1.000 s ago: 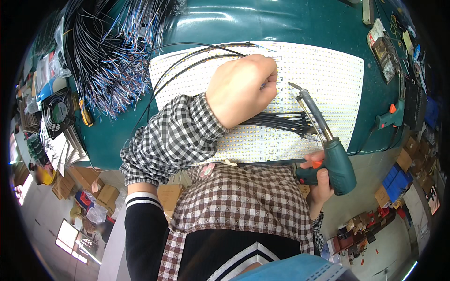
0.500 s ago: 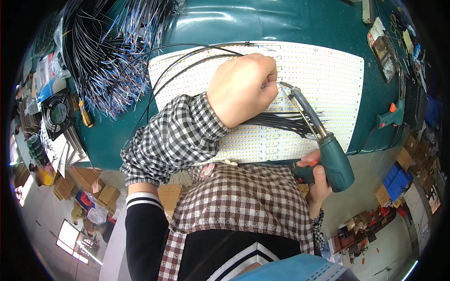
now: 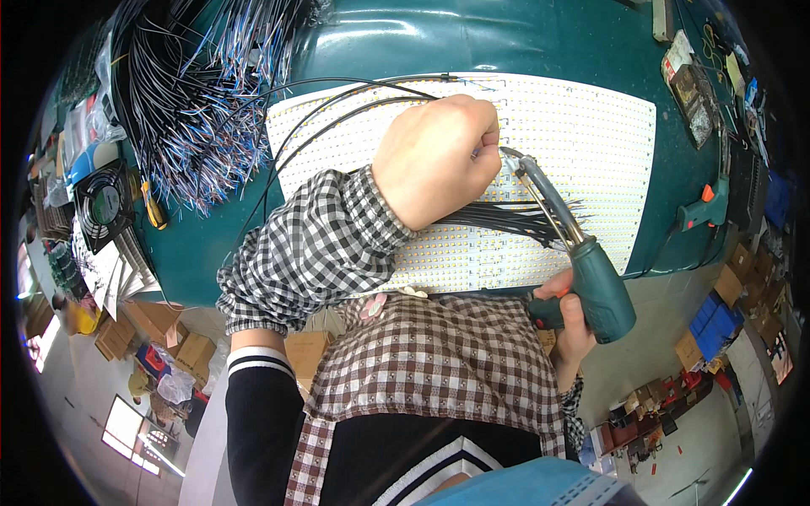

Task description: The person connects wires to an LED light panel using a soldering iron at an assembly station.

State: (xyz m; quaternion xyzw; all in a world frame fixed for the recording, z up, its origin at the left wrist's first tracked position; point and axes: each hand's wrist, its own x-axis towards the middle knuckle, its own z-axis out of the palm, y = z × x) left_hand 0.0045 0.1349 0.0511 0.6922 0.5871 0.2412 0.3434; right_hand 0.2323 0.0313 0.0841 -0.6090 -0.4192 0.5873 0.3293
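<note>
A white LED panel (image 3: 607, 143) dotted with rows of small yellowish chips lies before me. My left hand (image 3: 439, 156) is closed in a pinch over its middle, and a black cable (image 3: 384, 103) runs in under it; the fingers hide the pinched end. My right hand (image 3: 574, 325) grips a green soldering gun (image 3: 603, 291) from below, near the panel's front edge. Its metal tip points up and left, close beside my left fingertips. Beneath my left wrist, a bundle of black wires (image 3: 515, 221) with bare thin ends rests on the panel.
A big heap of black cables with blue and white stripped ends (image 3: 202, 152) fills the far left of the green table (image 3: 540, 42). Left of it are a yellow screwdriver (image 3: 153, 207) and a black fan (image 3: 105, 202). A second green tool (image 3: 707, 209) lies at the right edge.
The soldering gun has shifted very slightly up and left, its tip nearer my left fingertips. My left hand has stayed in place.
</note>
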